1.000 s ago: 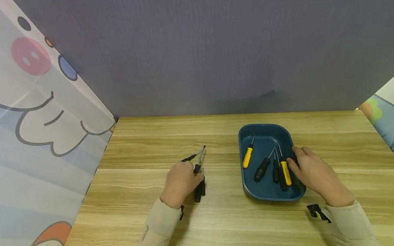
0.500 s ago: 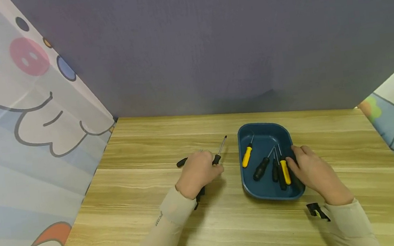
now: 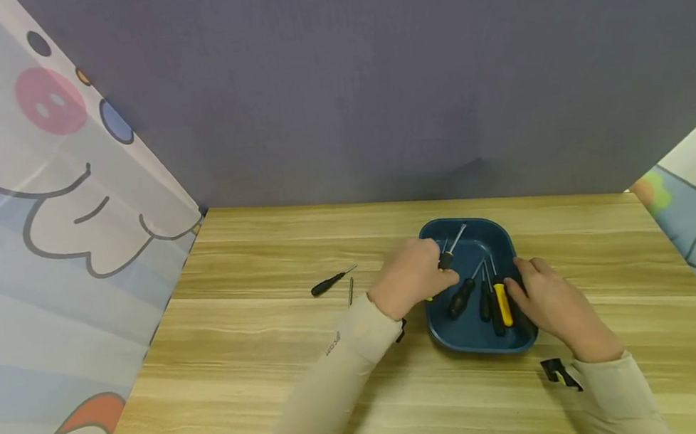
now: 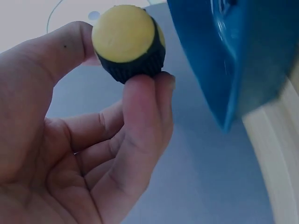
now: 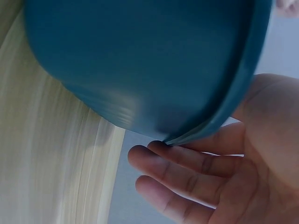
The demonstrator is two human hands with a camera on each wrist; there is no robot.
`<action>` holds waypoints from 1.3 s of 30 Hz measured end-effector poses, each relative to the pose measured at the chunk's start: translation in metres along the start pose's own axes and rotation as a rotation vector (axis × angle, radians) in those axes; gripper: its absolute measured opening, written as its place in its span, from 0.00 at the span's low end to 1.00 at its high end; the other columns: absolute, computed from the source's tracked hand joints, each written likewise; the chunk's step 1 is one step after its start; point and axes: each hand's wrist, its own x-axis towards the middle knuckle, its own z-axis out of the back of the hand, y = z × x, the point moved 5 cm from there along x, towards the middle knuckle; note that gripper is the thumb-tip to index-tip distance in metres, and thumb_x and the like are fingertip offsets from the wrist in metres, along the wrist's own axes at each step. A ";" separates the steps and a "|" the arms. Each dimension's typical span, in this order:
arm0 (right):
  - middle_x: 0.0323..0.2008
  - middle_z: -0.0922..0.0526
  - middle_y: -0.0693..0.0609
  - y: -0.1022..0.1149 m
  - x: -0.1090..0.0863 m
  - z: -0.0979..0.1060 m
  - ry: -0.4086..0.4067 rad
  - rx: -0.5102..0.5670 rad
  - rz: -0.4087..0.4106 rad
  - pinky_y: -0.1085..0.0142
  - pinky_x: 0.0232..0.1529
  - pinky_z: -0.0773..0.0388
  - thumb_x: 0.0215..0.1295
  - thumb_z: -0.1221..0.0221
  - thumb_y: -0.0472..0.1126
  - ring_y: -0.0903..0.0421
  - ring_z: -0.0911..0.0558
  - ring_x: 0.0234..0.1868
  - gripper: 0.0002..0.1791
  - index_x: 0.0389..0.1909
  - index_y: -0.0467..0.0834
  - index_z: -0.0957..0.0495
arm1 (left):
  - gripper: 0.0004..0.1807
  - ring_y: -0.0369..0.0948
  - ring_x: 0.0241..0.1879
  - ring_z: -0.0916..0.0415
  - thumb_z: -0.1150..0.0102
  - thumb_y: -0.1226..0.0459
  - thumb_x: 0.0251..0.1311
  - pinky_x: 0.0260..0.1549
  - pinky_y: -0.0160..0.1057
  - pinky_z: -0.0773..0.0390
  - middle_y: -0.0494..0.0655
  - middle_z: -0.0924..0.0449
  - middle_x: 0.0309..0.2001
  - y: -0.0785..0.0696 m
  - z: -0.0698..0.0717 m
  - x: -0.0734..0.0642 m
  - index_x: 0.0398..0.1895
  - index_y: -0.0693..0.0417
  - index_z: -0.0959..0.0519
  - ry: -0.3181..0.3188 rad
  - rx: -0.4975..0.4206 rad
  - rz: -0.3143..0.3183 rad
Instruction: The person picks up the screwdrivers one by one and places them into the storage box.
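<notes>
My left hand pinches a screwdriver over the left side of a dark blue plastic bin. Its handle has a yellow end and ribbed black sides, held between thumb and fingertips in the left wrist view; the metal shaft points away toward the bin's far end. My right hand grips the bin's right rim, thumb at the inner side and fingers outside. Inside lie a thick black screwdriver, a yellow-handled screwdriver and slimmer black ones. Another yellow handle is mostly hidden by my left hand.
Left of the bin, a small black screwdriver lies on the wooden table. Near it a thin metal shaft shows, its lower part hidden behind my left sleeve. A grey panel stands along the table's back edge.
My left hand has picked up the screwdriver from the tools at left and carried it right, over the bin. My right hand has stayed on the rim.
</notes>
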 end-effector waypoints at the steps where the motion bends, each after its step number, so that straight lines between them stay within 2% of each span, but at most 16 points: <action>1: 0.51 0.28 0.21 0.000 0.000 0.000 0.001 0.001 -0.003 0.39 0.42 0.23 0.72 0.44 0.38 0.27 0.22 0.47 0.27 0.60 0.19 0.33 | 0.29 0.33 0.06 0.45 0.34 0.54 0.61 0.08 0.29 0.45 0.36 0.43 0.06 -0.003 -0.002 0.004 0.06 0.48 0.35 0.004 -0.002 -0.007; 7: 0.51 0.28 0.21 -0.001 0.001 0.000 -0.004 0.006 -0.003 0.39 0.43 0.23 0.73 0.44 0.38 0.27 0.22 0.47 0.26 0.59 0.19 0.33 | 0.30 0.33 0.05 0.44 0.35 0.50 0.64 0.08 0.30 0.39 0.36 0.45 0.06 -0.018 -0.015 0.024 0.07 0.47 0.35 0.053 -0.007 0.024; 11: 0.50 0.28 0.21 -0.002 0.002 0.000 0.000 0.011 -0.005 0.39 0.43 0.23 0.73 0.44 0.38 0.27 0.22 0.47 0.26 0.59 0.19 0.33 | 0.29 0.33 0.05 0.42 0.35 0.48 0.63 0.09 0.30 0.34 0.37 0.45 0.06 -0.024 -0.029 0.037 0.08 0.47 0.33 0.078 0.027 0.055; 13: 0.50 0.28 0.21 -0.002 0.002 -0.001 0.006 0.013 -0.009 0.39 0.43 0.23 0.73 0.45 0.38 0.27 0.22 0.47 0.26 0.59 0.19 0.32 | 0.28 0.33 0.06 0.40 0.35 0.48 0.63 0.16 0.31 0.27 0.37 0.42 0.06 -0.027 -0.037 0.042 0.08 0.47 0.30 0.099 0.056 0.061; 16: 0.50 0.27 0.21 -0.001 0.001 -0.001 0.002 0.016 -0.001 0.39 0.43 0.23 0.73 0.45 0.38 0.27 0.22 0.46 0.26 0.58 0.19 0.32 | 0.26 0.33 0.09 0.35 0.35 0.47 0.64 0.27 0.33 0.24 0.37 0.37 0.07 -0.031 -0.049 0.048 0.10 0.46 0.26 0.135 0.091 0.065; 19: 0.49 0.27 0.22 -0.001 0.001 -0.001 -0.017 0.018 0.015 0.40 0.42 0.22 0.73 0.44 0.37 0.28 0.21 0.45 0.25 0.58 0.18 0.32 | 0.24 0.33 0.11 0.33 0.35 0.47 0.63 0.29 0.32 0.25 0.37 0.35 0.08 -0.035 -0.057 0.052 0.12 0.47 0.22 0.162 0.102 0.070; 21: 0.49 0.27 0.22 -0.002 0.001 0.000 -0.029 0.019 0.023 0.40 0.42 0.22 0.72 0.44 0.37 0.28 0.21 0.45 0.25 0.58 0.18 0.32 | 0.22 0.34 0.12 0.32 0.34 0.47 0.63 0.23 0.31 0.27 0.38 0.34 0.10 -0.037 -0.062 0.055 0.14 0.47 0.22 0.174 0.106 0.068; 23: 0.49 0.27 0.22 -0.002 0.001 0.000 -0.030 0.020 0.022 0.39 0.42 0.22 0.73 0.44 0.37 0.28 0.22 0.45 0.25 0.58 0.18 0.32 | 0.21 0.34 0.13 0.31 0.34 0.47 0.62 0.23 0.31 0.29 0.38 0.34 0.11 -0.040 -0.066 0.058 0.16 0.47 0.22 0.182 0.126 0.058; 29: 0.49 0.26 0.23 -0.003 0.000 -0.002 -0.031 0.024 0.022 0.40 0.42 0.22 0.73 0.44 0.37 0.29 0.21 0.45 0.25 0.58 0.19 0.32 | 0.20 0.34 0.21 0.29 0.34 0.46 0.61 0.30 0.32 0.28 0.37 0.28 0.18 -0.044 -0.081 0.062 0.18 0.45 0.21 0.222 0.204 0.043; 36: 0.50 0.27 0.22 -0.003 0.001 -0.001 -0.025 0.031 0.015 0.39 0.43 0.23 0.73 0.44 0.37 0.28 0.22 0.46 0.25 0.58 0.19 0.32 | 0.18 0.34 0.21 0.30 0.32 0.47 0.60 0.28 0.31 0.29 0.37 0.26 0.20 -0.046 -0.090 0.061 0.19 0.45 0.20 0.211 0.224 0.049; 39: 0.50 0.27 0.22 -0.004 0.001 0.000 -0.025 0.030 0.016 0.39 0.43 0.23 0.73 0.44 0.37 0.27 0.22 0.46 0.25 0.58 0.19 0.32 | 0.16 0.34 0.23 0.30 0.31 0.47 0.59 0.31 0.31 0.27 0.36 0.24 0.22 -0.047 -0.091 0.062 0.22 0.45 0.18 0.205 0.223 0.046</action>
